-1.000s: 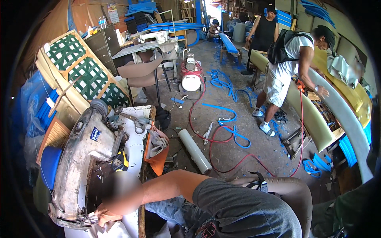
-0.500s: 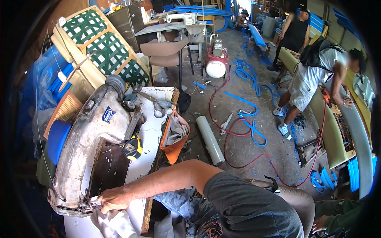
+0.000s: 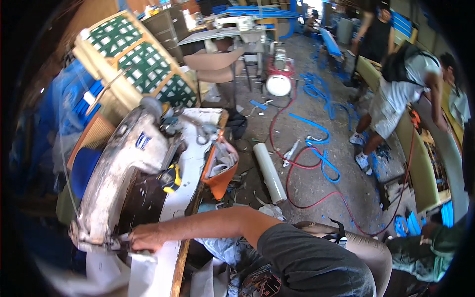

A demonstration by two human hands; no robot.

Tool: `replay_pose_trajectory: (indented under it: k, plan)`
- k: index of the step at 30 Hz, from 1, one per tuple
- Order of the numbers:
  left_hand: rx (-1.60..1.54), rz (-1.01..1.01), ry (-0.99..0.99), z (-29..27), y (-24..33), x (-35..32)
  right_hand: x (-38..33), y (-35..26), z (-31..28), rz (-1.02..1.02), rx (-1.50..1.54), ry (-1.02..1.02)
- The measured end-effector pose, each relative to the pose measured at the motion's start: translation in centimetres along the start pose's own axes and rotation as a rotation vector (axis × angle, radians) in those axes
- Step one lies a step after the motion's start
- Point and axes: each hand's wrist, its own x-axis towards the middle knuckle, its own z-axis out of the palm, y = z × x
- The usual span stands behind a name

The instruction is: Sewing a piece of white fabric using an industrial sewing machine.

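Note:
My right hand [image 3: 147,237] is at the needle end of an old, worn cream industrial sewing machine [image 3: 118,173]. Its fingers are curled and pressed together next to the presser foot [image 3: 116,242]. Blur hides what they grip, if anything. White material [image 3: 143,272] hangs just below the fingers over the near side of the white machine table [image 3: 190,171]. A yellow and black tape measure [image 3: 170,179] lies on that table beside the machine's arm, and scissors [image 3: 204,134] rest farther back. My left hand does not show.
An orange bin [image 3: 220,180] with scraps hangs at the table's right edge. On the floor are a white roll [image 3: 269,173], a red hose [image 3: 326,198] and blue strips [image 3: 316,133]. A compressor [image 3: 278,81] stands beyond. One person [image 3: 405,74] bends over a padded panel at right.
The whole view has shifted slightly, so most things sit farther right. My right hand stays by the needle; the white material below it hangs differently. The bending person's arm has reached lower.

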Motion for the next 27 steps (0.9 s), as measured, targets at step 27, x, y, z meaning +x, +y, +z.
replay_pose_trajectory:
  k: [27]
  plan:
    - [-0.051, 0.179, -0.093, -2.0, 11.7, -12.7, -0.6, -9.9, -7.8, 0.073, 0.060, -0.142]
